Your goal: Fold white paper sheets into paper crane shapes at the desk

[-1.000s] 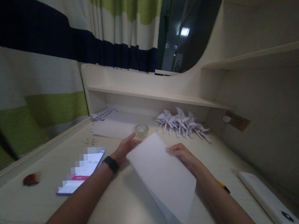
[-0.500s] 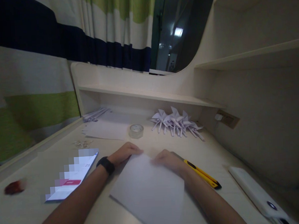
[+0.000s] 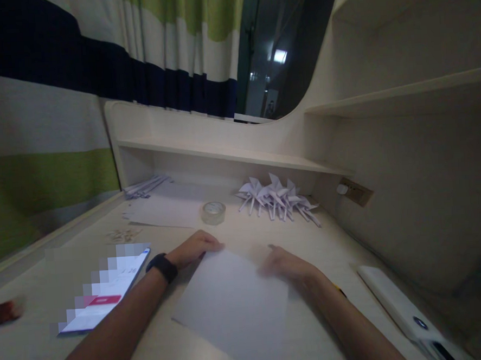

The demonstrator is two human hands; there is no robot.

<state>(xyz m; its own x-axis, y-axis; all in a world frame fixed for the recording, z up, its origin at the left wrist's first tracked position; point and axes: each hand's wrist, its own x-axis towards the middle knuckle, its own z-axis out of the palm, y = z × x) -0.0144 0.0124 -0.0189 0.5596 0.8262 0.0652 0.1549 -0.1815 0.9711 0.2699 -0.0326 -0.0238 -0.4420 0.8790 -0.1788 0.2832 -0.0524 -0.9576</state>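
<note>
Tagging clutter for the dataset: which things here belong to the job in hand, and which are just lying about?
In the job:
white sheet, touched by the left hand
likely pinwheels, paper stack, paper sticks, tape roll
perhaps the yellow tool, mostly hidden

Lying about, apparently:
lit phone
dark red object
white case

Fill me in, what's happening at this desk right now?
A person is handling white paper on the desk with both hands. The left hand has its fingertips at the paper's far corner; the right hand is blurred by the upper right edge, so I can't tell whether it touches. Beyond them sit a clear tape roll and, farther right, a cluster of paper pinwheels. A lit phone lies left of the paper.
</note>
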